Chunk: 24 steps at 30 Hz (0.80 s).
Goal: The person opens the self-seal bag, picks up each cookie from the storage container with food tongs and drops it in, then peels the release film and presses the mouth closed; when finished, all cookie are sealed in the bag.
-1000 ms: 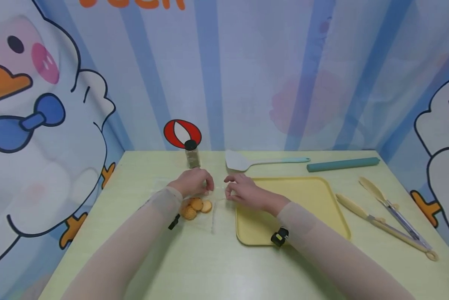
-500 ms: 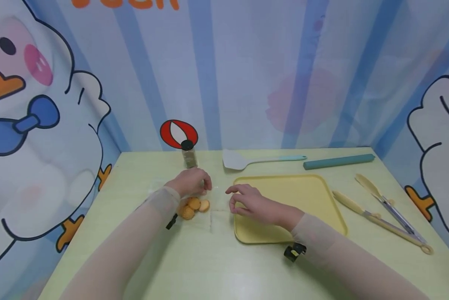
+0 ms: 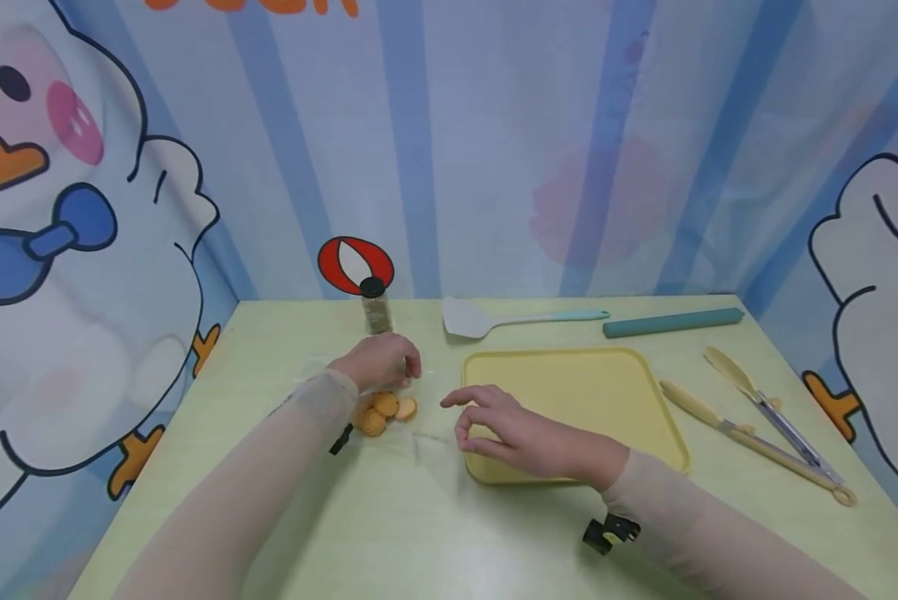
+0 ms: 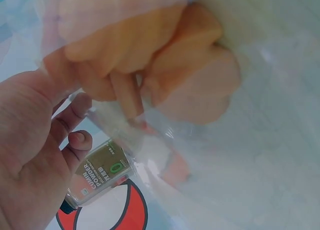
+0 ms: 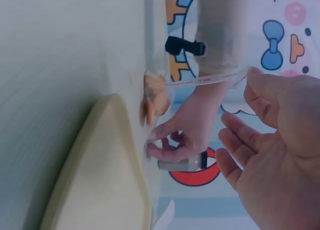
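My left hand [image 3: 377,362] pinches the edge of a clear plastic bag [image 4: 272,90] at the table's middle left. Inside the bag lie several round golden cookies [image 3: 385,407], partly covered by the left arm in the head view. A narrow clear strip with red print [image 5: 205,80] stretches taut from the bag to my right hand [image 3: 520,433], which pinches its end between thumb and index finger. The other right fingers are spread. This hand hovers over the left edge of the yellow tray [image 3: 569,375].
A black-capped jar labelled cumin powder [image 4: 100,175] stands behind the left hand. Along the back lie a white spatula [image 3: 470,319] and a teal rod [image 3: 674,322]. Tongs with beige tips [image 3: 752,433] lie right of the tray. A printed curtain [image 3: 486,150] surrounds the table.
My right hand has drawn away from the left, toward the right and nearer my body, pulling the strip along. The left hand has stayed at the bag.
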Each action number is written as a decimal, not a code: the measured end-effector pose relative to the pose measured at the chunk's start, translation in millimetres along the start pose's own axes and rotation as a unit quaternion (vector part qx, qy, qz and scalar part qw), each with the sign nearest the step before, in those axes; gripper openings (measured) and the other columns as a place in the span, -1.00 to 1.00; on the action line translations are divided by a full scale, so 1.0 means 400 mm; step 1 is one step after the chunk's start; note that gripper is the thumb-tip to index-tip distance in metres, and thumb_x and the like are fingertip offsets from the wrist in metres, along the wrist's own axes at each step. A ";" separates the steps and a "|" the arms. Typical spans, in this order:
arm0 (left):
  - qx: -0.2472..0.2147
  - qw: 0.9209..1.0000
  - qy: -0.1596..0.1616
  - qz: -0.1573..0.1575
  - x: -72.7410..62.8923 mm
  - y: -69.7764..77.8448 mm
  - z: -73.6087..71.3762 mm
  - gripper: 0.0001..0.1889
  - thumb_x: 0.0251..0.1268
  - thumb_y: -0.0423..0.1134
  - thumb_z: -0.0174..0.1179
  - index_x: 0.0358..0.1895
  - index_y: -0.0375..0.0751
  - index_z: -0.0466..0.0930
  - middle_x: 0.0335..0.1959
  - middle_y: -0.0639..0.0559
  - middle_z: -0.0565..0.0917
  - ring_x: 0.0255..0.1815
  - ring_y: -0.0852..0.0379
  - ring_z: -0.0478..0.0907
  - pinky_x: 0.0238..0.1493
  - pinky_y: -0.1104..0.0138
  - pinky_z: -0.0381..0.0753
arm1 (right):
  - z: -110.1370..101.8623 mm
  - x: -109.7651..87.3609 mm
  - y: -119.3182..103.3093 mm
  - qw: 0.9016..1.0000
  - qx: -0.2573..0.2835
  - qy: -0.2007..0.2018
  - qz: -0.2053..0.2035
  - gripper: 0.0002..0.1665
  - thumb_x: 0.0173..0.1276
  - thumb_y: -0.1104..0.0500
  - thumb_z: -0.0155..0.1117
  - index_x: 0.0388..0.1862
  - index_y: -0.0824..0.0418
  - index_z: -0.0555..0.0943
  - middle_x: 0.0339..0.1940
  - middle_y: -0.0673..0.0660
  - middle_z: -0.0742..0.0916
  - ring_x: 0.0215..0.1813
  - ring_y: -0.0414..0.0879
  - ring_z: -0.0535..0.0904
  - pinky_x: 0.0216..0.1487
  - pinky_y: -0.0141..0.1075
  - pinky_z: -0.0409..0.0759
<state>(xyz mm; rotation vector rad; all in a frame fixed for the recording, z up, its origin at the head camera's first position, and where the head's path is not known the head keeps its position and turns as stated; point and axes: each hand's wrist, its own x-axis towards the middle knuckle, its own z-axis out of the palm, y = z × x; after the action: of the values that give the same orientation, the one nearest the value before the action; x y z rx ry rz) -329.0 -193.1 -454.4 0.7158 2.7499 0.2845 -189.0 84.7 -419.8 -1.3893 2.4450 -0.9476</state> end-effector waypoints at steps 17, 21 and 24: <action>-0.008 1.000 0.002 -0.020 -0.007 0.013 0.003 -0.83 0.30 -0.34 0.42 -0.25 0.11 0.78 -0.24 0.21 0.73 -0.15 0.13 0.58 0.08 0.23 0.67 | 0.006 -0.045 -0.122 0.995 0.024 0.028 -0.096 -0.89 0.66 0.07 0.09 -0.17 -0.08 0.45 0.53 0.00 0.42 0.53 -0.05 0.27 0.40 0.01 0.26; -0.020 0.999 -0.002 -0.029 -0.005 0.015 -0.002 -0.81 0.30 -0.35 0.41 -0.28 0.14 0.77 -0.26 0.21 0.72 -0.15 0.11 0.59 0.04 0.24 0.67 | 0.013 -0.064 -0.137 0.992 -0.013 0.042 -0.121 -0.89 0.65 0.09 0.10 -0.18 -0.07 0.45 0.51 0.00 0.43 0.50 -0.07 0.30 0.38 0.01 0.26; -0.028 0.999 -0.003 -0.036 -0.006 0.018 -0.004 -0.80 0.30 -0.35 0.40 -0.28 0.15 0.77 -0.25 0.20 0.72 -0.14 0.09 0.59 0.04 0.24 0.67 | 0.022 -0.084 -0.137 0.989 -0.046 0.054 -0.130 -0.88 0.64 0.11 0.13 -0.19 -0.07 0.44 0.49 0.02 0.45 0.49 -0.05 0.31 0.36 0.03 0.27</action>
<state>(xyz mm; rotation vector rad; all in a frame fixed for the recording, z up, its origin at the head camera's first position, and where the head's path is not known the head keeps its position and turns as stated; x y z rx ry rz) -324.5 -188.3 -450.6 0.6014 2.7428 0.3410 -127.9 88.4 -398.9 -1.7675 2.4532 -0.9981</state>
